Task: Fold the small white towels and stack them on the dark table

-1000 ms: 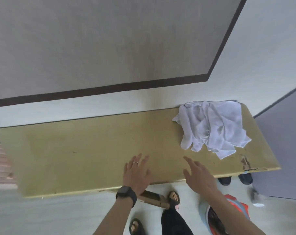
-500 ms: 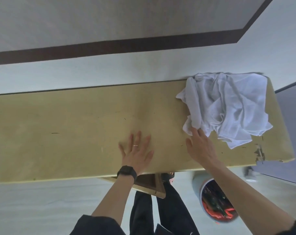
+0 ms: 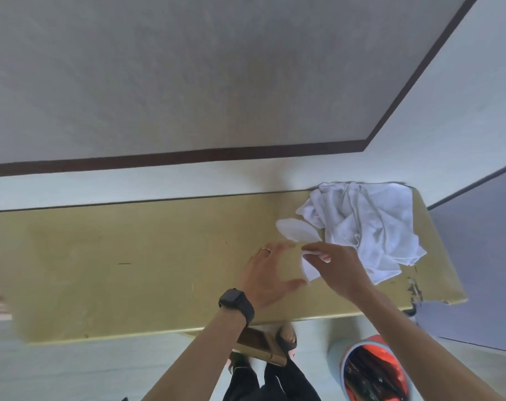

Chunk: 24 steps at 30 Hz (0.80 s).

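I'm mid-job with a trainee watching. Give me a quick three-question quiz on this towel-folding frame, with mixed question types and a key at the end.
1. True or false: the right hand pinches a white towel.
2. Where on the table does the crumpled towel pile lie? A. its left end B. its right end C. its middle
3. Fill in: the left hand, fingers spread, has a black ___ on its wrist.

Key: 1. true 2. B 3. watch
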Tool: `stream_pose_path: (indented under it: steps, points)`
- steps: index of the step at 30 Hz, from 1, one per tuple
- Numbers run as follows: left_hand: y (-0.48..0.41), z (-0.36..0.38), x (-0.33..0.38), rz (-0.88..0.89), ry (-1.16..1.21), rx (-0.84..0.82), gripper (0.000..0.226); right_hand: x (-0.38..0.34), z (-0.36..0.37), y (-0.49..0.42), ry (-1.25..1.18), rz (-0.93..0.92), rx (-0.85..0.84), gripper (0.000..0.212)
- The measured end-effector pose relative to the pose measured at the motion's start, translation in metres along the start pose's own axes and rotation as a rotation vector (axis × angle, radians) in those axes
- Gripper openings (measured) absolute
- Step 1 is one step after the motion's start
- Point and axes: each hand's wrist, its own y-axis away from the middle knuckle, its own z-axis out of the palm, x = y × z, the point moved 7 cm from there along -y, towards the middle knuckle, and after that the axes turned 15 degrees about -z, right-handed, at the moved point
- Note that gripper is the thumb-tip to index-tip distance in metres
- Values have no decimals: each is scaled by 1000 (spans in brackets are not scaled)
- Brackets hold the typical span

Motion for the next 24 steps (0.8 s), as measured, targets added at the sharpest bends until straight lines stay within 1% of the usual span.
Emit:
stream_pose_path:
  steps: [3,5,7,9,11,13,16,19,22,24]
  points:
    - [26,-23,6,-15,56,53,67,-34,-12,2,-57,-22,24,15]
    - [39,-36,5,-21,120,78,56,-54,-12,4,-84,-45,-12,15]
    - [49,-50,8,14,94,122,49,-72,-11,5,-84,-91,-33,15]
    - [58,-63,11,48,11,174,45,-88,-10,6,-50,-147,-49,16]
    - [63,-76,12,77,-101,234,36,-100,-10,4,4,-211,-63,15]
    - [66,-91,9,88,-149,263,32,-106,-10,3,33,-235,-87,13]
    - [70,-115,2,83,-149,243,33,-114,-14,0,85,-248,-95,16]
    - [75,-137,-3,88,-126,235,28,-126,-21,-2,209,-322,-102,20]
    - [75,-160,-9,81,-84,267,19,-132,-27,-5,255,-364,-110,18]
    - [72,-175,-16,40,-50,287,17,-135,-31,-9,297,-415,-109,17]
